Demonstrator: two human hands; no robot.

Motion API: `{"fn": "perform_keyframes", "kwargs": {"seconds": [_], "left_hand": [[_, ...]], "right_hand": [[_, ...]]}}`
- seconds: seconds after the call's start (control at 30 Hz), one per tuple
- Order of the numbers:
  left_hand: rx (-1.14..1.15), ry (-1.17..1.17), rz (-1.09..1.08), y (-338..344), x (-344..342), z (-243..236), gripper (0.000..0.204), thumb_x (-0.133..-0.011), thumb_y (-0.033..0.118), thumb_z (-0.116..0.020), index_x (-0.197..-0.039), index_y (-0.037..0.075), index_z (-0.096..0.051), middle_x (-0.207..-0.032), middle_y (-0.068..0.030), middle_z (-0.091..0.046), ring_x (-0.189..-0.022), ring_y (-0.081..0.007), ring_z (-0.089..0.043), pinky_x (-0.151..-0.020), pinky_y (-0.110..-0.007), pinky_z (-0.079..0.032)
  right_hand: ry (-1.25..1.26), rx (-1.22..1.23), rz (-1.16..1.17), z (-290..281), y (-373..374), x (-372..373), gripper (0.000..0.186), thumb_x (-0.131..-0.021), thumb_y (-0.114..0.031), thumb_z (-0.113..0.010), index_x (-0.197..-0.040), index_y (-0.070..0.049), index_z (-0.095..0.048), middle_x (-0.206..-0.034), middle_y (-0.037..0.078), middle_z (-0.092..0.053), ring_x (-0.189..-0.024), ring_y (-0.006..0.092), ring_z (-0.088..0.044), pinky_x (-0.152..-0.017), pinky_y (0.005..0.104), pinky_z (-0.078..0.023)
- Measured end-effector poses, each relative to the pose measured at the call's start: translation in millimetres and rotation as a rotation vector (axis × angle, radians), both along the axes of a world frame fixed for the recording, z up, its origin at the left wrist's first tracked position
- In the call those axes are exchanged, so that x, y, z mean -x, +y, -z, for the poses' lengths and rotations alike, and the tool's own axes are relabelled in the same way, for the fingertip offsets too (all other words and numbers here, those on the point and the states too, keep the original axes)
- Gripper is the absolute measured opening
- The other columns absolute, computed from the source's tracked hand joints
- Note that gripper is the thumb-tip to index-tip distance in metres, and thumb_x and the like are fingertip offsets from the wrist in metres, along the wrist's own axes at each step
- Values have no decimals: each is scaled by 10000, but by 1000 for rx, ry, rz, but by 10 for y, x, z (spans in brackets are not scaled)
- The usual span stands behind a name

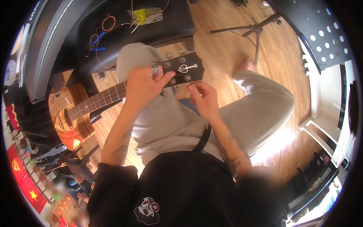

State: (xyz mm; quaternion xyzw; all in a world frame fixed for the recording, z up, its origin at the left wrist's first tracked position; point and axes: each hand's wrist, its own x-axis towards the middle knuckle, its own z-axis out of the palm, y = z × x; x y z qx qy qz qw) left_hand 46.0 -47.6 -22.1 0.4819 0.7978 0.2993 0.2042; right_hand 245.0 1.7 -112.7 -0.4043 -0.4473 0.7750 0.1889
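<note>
Left hand on guitar neck, right fingertips at headstock edge

One guitar [99,100], left of frame to upper centre, body at left, headstock [194,67] at upper centre. Four tuning posts [183,59] visible on it; left hand could be covering more. String count: can't tell.

Left hand [141,86]: mostly closed, curled round the neck next to the headstock, thumb out onto it. Chunky silver ring [154,69] on a finger.

Right hand [205,97]: thumb and fingers pinched nearly together at the headstock's lower edge; too small to tell whether they grip a peg.

Black bench [181,24], upper left: one blue-handled tool [99,38], one yellow-and-clear packet [145,17]. Wood floor [215,53]. One tripod base [257,28], upper right.
</note>
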Motion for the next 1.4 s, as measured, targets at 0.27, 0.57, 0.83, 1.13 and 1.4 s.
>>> {"fn": "perform_keyframes", "kwargs": {"seconds": [0.27, 0.57, 0.83, 1.13, 1.4], "left_hand": [[23, 15, -63, 20, -2, -66, 385, -706, 262, -896, -688, 70, -563, -526, 35, -329, -504, -65, -294, -470, -277, -259], [78, -79, -35, 56, 13, -183, 235, -768, 212, -824, -807, 75, -637, -528, 4, -268, -476, -121, -307, -485, -324, -285], [60, -54, -28, 36, -4, -145, 208, -770, 231, -820, -819, 78, -688, -508, -26, -308, -465, -160, -361, -496, -344, -317], [96, 101, 19, 21, 47, -102, 403, -761, 327, -820, -639, 55, -549, -539, -112, -513, -534, -305, -548, -540, -405, -435], [150, 228, -5, 12, -24, -193, 419, -769, 401, -804, -636, 72, -580, -575, -114, -588, -597, -332, -623, -562, -431, -474]], "right_hand": [[400, 807, -49, -70, 61, -63, 466, -1051, -511, -426, -1126, -92, -617, -796, -34, -549, -682, 73, -536, -521, 229, -451], [425, 571, 10, 35, -78, 28, 345, -1066, -461, -419, -1027, -138, -533, -781, -26, -506, -675, 105, -519, -498, 244, -437], [76, 208, -45, -77, -17, -23, 387, -1070, -386, -455, -993, -36, -599, -751, 30, -587, -675, 129, -599, -530, 269, -492], [-351, -926, -119, -39, 11, 36, 504, -1081, -425, -388, -916, -20, -640, -726, 15, -586, -648, 145, -605, -552, 301, -485], [44, 256, -24, -96, -6, 23, 542, -1069, -478, -380, -948, -18, -640, -692, -1, -561, -626, 131, -564, -565, 269, -462]]}}
